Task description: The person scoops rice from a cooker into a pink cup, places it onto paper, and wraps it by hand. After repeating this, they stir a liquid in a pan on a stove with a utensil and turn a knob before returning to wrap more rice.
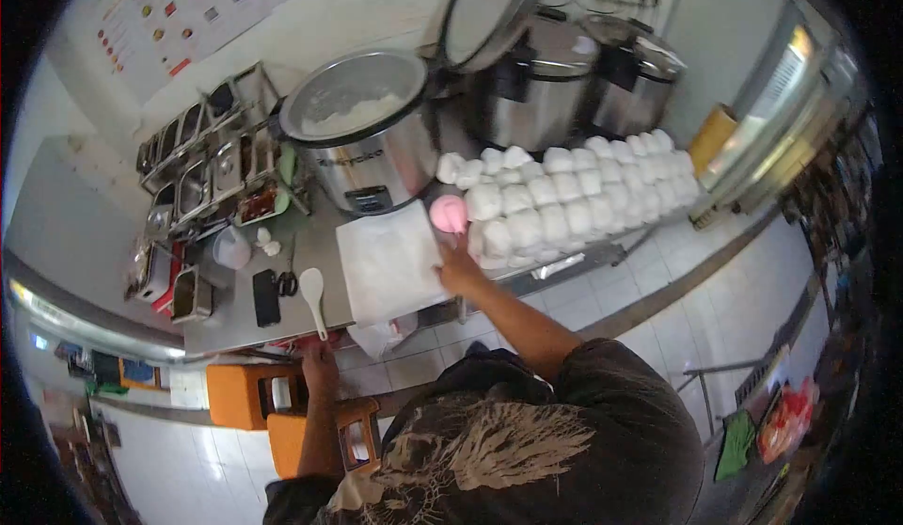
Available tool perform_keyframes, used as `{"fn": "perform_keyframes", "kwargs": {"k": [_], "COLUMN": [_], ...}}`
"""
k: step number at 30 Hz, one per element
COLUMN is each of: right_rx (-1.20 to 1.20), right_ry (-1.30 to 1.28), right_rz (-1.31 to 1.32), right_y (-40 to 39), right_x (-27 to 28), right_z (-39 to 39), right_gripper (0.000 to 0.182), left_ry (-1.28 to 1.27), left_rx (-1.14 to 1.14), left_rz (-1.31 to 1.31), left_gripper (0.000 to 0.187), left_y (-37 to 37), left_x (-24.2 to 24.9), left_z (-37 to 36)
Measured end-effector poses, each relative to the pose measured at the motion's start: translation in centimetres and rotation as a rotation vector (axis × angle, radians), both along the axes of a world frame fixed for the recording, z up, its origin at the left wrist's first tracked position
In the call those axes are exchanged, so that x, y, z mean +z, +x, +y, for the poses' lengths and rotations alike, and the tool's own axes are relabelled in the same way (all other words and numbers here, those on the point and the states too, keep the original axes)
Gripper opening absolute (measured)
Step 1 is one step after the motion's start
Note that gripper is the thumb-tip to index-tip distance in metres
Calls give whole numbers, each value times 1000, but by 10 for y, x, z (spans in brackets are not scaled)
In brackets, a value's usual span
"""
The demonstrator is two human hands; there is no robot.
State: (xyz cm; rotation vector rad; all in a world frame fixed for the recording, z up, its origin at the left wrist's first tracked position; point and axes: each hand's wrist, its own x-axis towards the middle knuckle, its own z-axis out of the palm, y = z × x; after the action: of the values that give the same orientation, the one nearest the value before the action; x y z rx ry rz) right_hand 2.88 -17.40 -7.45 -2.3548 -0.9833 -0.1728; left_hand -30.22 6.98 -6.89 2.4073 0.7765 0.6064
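1. Hands: your right hand (459, 266) rests at the near edge of the white sheets (390, 262), fingers reaching up to the pink cup (449, 212); whether it grips the cup or only touches it cannot be told. Your left hand (320, 360) lies against the counter edge (282, 337) just below the rice paddle (313, 297); its grip is hidden.
2. Risk, stack: the white packets (564, 196) are piled just beside the pink cup; you could topple the near ones with a sideways sweep of the right wrist.
3. Risk, edge: the sheets overhang the counter front, so a pull toward you may drag them off.
4. Risk, heat: the open rice cooker (362, 130) stands directly behind the sheets.
5. Room: bare counter lies between the paddle and the sheets; the phone (266, 296) and tray rack (212, 163) crowd the left.
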Motion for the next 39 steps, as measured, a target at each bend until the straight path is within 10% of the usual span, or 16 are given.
{"fn": "perform_keyframes", "kwargs": {"k": [4,12,17,22,24,28,35,39], "right_rx": [58,-49,516,324,84,81,184,288], "right_ry": [-649,-384,-73,38,-161,-763,-1082,-1127], "right_rz": [-22,307,654,179,92,-326,-73,132], "right_y": [78,104,125,163,193,270,283,245], "right_x": [6,84,266,360,372,327,233,256], "right_z": [46,56,29,110,184,290,320,319], "right_gripper": [38,36,27,38,30,30,34,27], "left_ry": [252,-28,-152,-183,-62,-682,-188,-683], "left_rx": [250,212,286,57,-40,-74,-223,-165], "left_rz": [181,573,390,-16,-176,-511,-622,-558], "left_gripper": [35,54,50,50,50,38,22,27], "left_y": [63,120,113,152,197,263,333,327], "left_x": [11,11,14,47,65,94,96,137], "left_z": [50,84,87,92,111,136,145,122]}}
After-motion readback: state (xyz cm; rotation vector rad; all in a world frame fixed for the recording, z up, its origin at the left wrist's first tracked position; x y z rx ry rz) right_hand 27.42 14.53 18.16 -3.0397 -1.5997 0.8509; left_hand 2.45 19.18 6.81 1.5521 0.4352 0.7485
